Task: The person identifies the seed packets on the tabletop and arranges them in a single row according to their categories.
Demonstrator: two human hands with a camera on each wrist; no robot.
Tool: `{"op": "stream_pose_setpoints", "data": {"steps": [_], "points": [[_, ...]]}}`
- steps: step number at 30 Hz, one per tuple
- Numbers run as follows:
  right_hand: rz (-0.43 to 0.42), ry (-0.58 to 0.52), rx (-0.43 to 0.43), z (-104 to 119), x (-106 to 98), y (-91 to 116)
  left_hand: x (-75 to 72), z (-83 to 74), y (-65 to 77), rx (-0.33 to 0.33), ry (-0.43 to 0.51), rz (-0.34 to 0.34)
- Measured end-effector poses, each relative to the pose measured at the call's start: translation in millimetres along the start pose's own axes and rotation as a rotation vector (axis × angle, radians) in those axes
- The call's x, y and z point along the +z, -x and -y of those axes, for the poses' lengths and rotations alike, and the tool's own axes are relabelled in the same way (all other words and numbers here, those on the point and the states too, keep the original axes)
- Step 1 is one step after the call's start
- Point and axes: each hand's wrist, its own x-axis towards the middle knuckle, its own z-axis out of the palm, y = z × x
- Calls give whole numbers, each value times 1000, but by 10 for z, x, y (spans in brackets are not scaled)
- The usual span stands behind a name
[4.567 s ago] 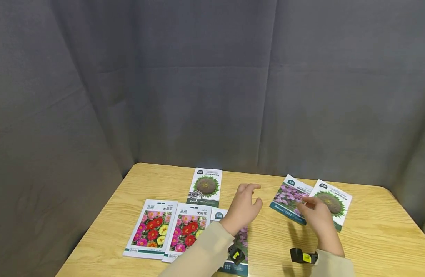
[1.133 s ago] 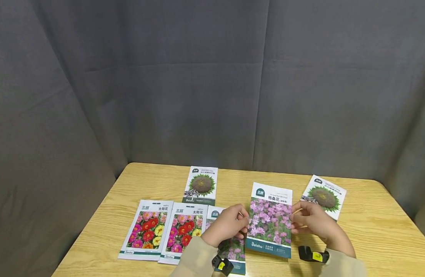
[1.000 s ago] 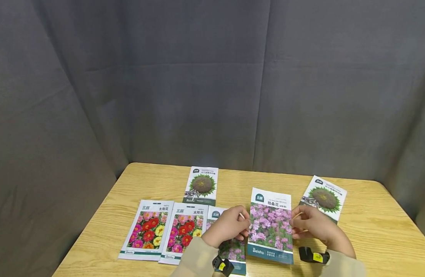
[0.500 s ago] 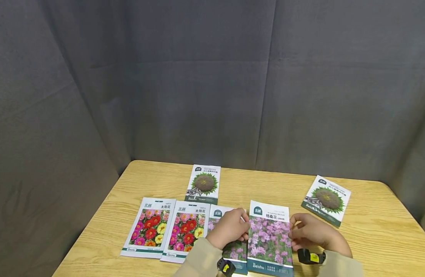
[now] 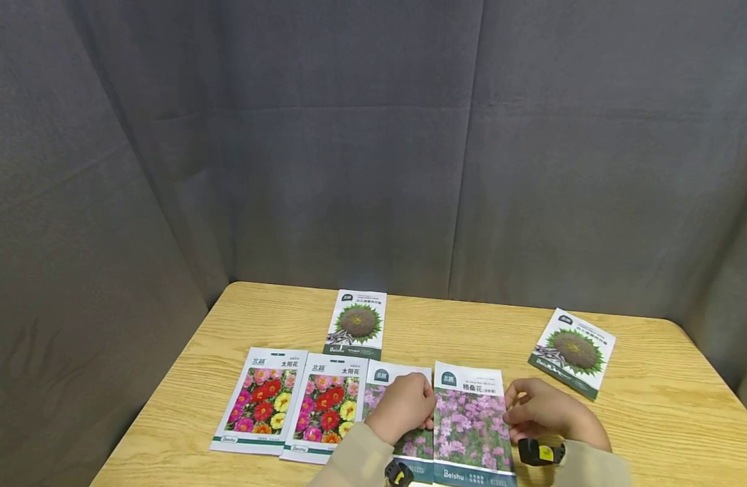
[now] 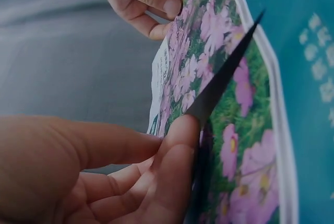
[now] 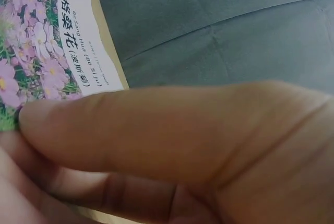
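Note:
A seed packet with pink cosmos flowers (image 5: 470, 426) lies at the front of the table, its foot near the frame's lower edge. My left hand (image 5: 403, 409) pinches its left edge, thumb against forefinger, as the left wrist view shows. On the opposite edge, my right hand (image 5: 546, 409) pinches it between thumb and fingers. Beneath my left hand lies a second pink-flower packet (image 5: 416, 446), partly covered by the hand. Two packets with red and yellow blooms, the left one (image 5: 263, 402) and the right one (image 5: 327, 409), continue the row leftward.
A sunflower-head packet (image 5: 357, 325) lies behind the row. Another sunflower packet (image 5: 574, 352) rests tilted at the right, beyond my right hand. Grey curtains (image 5: 349, 169) hang behind the wooden table (image 5: 458, 325) and at its sides.
The pink-flower packet was picked up from beside the right sunflower packet and brought left, straightened between both hands. Over the last second it has come down and nearer, beside the other pink packet.

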Motion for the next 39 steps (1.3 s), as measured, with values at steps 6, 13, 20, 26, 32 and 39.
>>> {"op": "stream_pose_setpoints", "data": {"steps": [6, 13, 20, 26, 32, 39], "points": [[-13, 26, 8, 10, 25, -5, 30, 32, -7, 25, -64, -14], [-35, 47, 24, -10, 38, -11, 59, 54, -26, 23, -92, -23], [-48, 54, 30, -15, 47, -26, 72, 56, -29, 18, -111, -41], [-77, 94, 42, 14, 65, -22, 76, 56, -27, 42, -137, -67], [-110, 122, 54, 30, 97, -24, 83, 69, -33, 59, -157, -72], [-117, 116, 61, 36, 113, -19, 85, 69, -26, 57, -157, -65]]}}
